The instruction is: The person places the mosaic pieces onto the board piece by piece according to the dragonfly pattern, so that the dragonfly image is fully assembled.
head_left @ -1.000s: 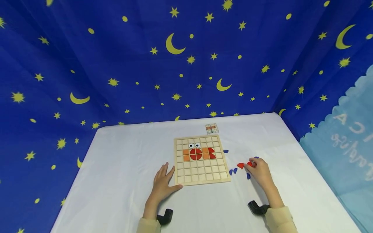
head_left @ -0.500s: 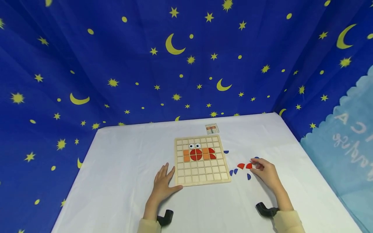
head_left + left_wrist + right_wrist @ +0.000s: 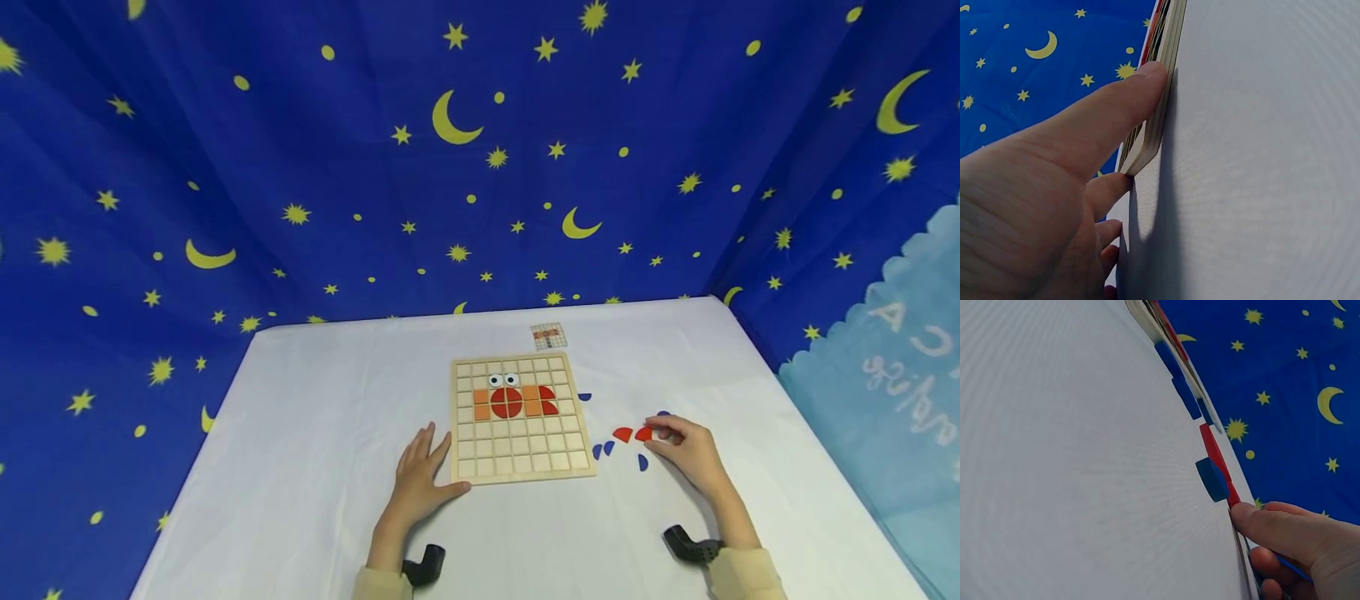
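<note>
My left hand (image 3: pixel 416 483) lies with spread fingers at the near left corner of a wooden grid board (image 3: pixel 517 479). In the left wrist view its thumb (image 3: pixel 1129 94) rests on the board's edge. The board bears orange squares (image 3: pixel 481 412), a red circle (image 3: pixel 506 403) of quarter pieces, two red quarters (image 3: pixel 548 400) at the right and two eye pieces (image 3: pixel 503 380). To the right, my right hand (image 3: pixel 690 454) pinches a red quarter-circle piece (image 3: pixel 643 434) at its right side between thumb and index finger; its other fingers are curled. Another red quarter-circle (image 3: pixel 622 434) lies just left of it.
Several blue half-circle pieces lie right of the board: one blue piece (image 3: pixel 585 397) by its edge, a pair of blue pieces (image 3: pixel 603 449), one blue piece (image 3: pixel 642 462) near my hand. A small pattern card (image 3: pixel 549 336) lies behind the board on the white tablecloth (image 3: pixel 337 417).
My right hand has drawn slightly to the right, and more of the red quarter-circle at its fingertips shows. The left hand keeps its place on the board. The head view has tilted up slightly.
</note>
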The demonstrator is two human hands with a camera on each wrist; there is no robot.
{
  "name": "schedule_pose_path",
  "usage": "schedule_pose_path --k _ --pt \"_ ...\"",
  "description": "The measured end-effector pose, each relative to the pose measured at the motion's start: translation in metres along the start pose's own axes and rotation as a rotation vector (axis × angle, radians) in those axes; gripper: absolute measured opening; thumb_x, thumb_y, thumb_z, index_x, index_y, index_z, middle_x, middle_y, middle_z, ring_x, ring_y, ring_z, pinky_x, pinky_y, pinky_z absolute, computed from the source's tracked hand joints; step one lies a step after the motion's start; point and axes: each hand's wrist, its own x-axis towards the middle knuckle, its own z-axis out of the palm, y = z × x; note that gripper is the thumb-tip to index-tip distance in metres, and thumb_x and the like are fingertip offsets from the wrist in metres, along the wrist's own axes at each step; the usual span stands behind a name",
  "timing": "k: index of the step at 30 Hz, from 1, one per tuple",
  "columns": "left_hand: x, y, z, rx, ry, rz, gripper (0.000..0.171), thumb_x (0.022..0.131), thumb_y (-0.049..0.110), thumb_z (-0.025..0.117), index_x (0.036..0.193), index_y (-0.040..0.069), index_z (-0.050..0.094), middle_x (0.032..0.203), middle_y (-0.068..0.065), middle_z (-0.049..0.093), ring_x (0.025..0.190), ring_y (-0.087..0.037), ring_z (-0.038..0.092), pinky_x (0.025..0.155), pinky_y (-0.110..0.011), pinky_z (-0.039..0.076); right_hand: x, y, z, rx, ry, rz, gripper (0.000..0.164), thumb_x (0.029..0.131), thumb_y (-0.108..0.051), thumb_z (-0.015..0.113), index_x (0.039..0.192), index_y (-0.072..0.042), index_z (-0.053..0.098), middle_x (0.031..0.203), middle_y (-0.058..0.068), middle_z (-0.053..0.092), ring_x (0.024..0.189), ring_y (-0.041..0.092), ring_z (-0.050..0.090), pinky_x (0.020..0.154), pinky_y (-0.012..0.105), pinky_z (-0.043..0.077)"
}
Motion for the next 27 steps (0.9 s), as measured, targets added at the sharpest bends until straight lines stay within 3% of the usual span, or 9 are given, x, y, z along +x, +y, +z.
schedule_pose_path --k 8,14,19,27 --pt "0.0 -0.004 -0.001 -0.003 0.003 -0.014 0.09 0.072 0.043 0.078 0.143 0.004 0.04 0.157 -0.023 0.019 0.146 -0.043 0.012 0.117 -0.06 0.009 0.009 -0.022 0.004 0.036 0.021 0.12 0.033 0.078 -0.016 0.078 0.108 -0.006 0.07 0.097 0.013 0.073 0.08 -0.007 0.058 0.072 0.005 0.044" --pt "-0.003 -0.003 -0.002 -0.015 0.005 0.006 0.09 0.071 0.041 0.079 0.143 0.001 0.041 0.156 -0.025 0.019 0.145 -0.045 0.013 0.116 -0.062 0.009 0.027 -0.048 0.023 0.054 0.013 0.155 0.035 0.077 -0.017 0.079 0.109 -0.005 0.07 0.105 0.013 0.072 0.09 0.011 0.066 0.074 0.008 0.048" --pt "-0.002 -0.004 0.0 -0.023 0.002 0.012 0.09 0.071 0.042 0.079 0.143 0.003 0.04 0.157 -0.024 0.019 0.145 -0.044 0.013 0.116 -0.061 0.009 0.041 -0.074 0.044 0.12 0.005 0.127 0.037 0.076 -0.011 0.078 0.11 -0.001 0.069 0.105 0.016 0.072 0.094 0.028 0.068 0.076 0.013 0.052" --pt "0.0 -0.008 0.0 -0.018 0.007 0.016 0.09 0.072 0.043 0.078 0.144 0.004 0.04 0.158 -0.022 0.018 0.146 -0.041 0.012 0.117 -0.059 0.009 0.068 -0.122 0.088 0.276 -0.034 0.016 0.036 0.076 -0.006 0.077 0.11 0.004 0.068 0.105 0.018 0.071 0.093 0.031 0.067 0.08 0.034 0.057"
